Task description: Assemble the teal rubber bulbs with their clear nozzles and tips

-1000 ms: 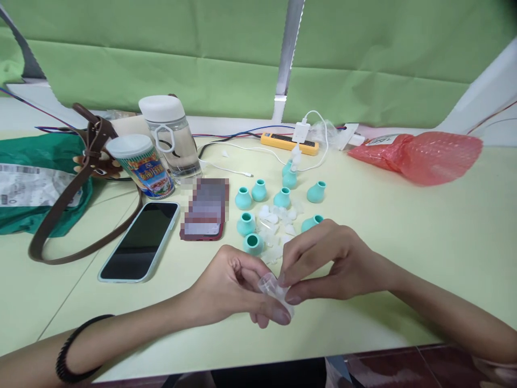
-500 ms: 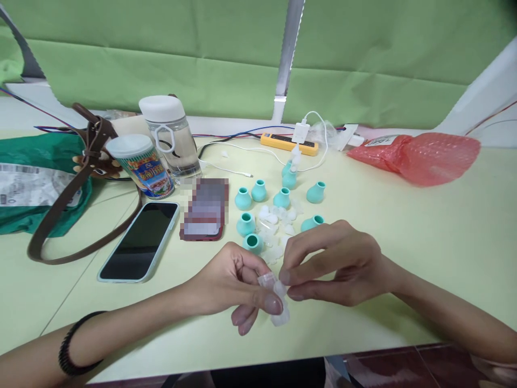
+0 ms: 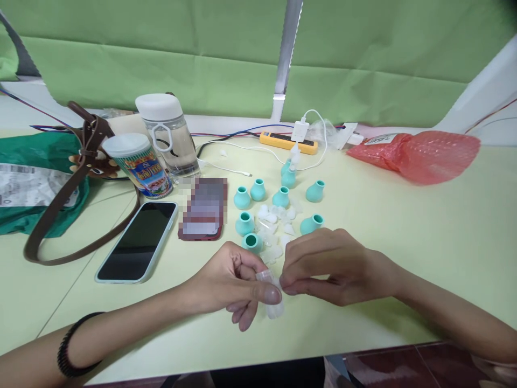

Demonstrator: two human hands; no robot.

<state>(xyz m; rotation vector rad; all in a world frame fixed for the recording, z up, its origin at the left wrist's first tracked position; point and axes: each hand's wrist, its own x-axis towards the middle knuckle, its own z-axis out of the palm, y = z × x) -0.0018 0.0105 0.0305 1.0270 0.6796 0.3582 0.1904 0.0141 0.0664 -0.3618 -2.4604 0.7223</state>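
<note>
Between the thumb and fingers of my left hand is a small clear plastic piece, near the table's front edge. My right hand is pinched at the upper right edge of that piece, fingertips together; how much they grip is hard to see. Just beyond my hands lies a loose pile of translucent white pieces. Several turquoise vase-shaped pots surround the pile, among them one facing up by my left hand and one tilted on its side behind my right hand.
Two phones, one black-screened and one red, lie left. Behind them stand a noodle cup and a water bottle. A brown strap and green bag are far left. A yellow power strip and red wrap lie behind.
My right hand's thumb and fingers have closed together against the clear piece. The piece has tilted slightly in my left hand, which has hardly moved.
</note>
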